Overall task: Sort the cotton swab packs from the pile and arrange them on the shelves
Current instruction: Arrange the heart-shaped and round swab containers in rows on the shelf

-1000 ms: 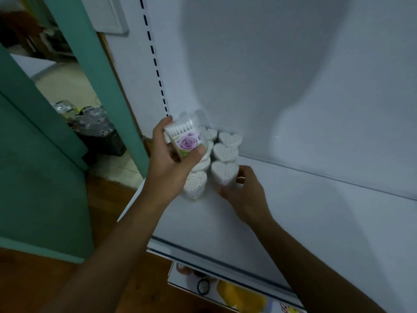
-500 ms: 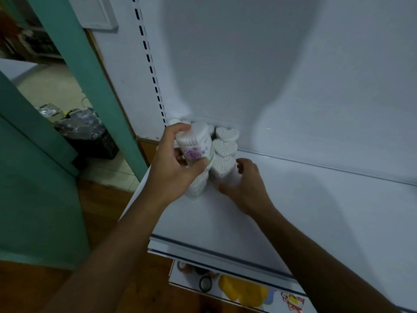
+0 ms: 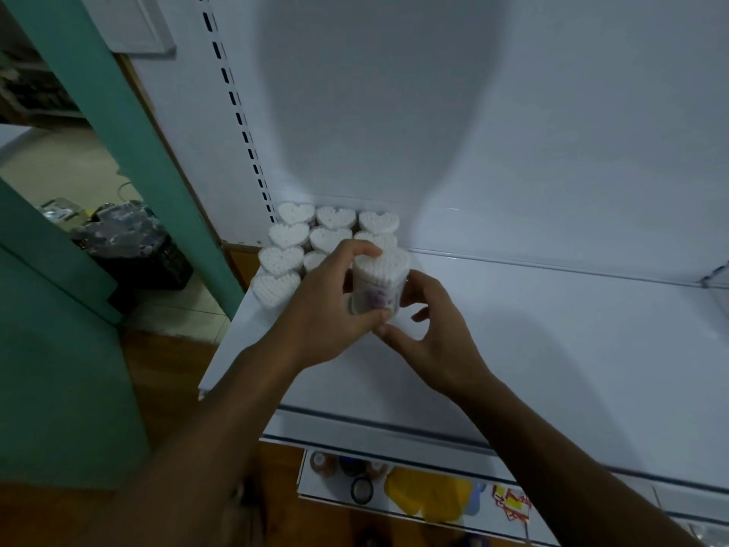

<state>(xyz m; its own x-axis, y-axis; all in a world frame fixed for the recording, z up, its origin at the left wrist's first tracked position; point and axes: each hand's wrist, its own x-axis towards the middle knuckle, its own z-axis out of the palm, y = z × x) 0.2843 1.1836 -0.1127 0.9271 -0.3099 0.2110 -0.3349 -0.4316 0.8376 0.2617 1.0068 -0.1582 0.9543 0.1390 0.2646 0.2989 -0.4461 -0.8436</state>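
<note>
Head view: heart-shaped cotton swab pack (image 3: 379,284) held upright at the front right corner of the stocked block, base at or just above the white shelf (image 3: 552,341); cannot tell whether it has landed. Left hand (image 3: 327,309) wraps the pack's left side, fingers curled over the top edge, thumb low on the front; right hand (image 3: 430,329) cups the right side, fingertips pressing on the wall and base, remaining fingers loosely spread.

Handling, judged: light, rigid clear plastic tub, smooth wall likely slippery; tall for its footprint, so it tips easily; best hold is on the side walls at mid-height, not the lid.

Surroundings: shelved swab packs (image 3: 294,234) stand in tight rows from 9 to 12 o'clock of the held pack, touching or nearly so; these are the obstruction, a nudge could topple neighbours; shelf open toward 3 o'clock; slotted upright (image 3: 236,108) at 11 o'clock; teal door frame (image 3: 130,128) beyond it; lower shelf goods (image 3: 426,495) at 6 o'clock, identity unclear.
</note>
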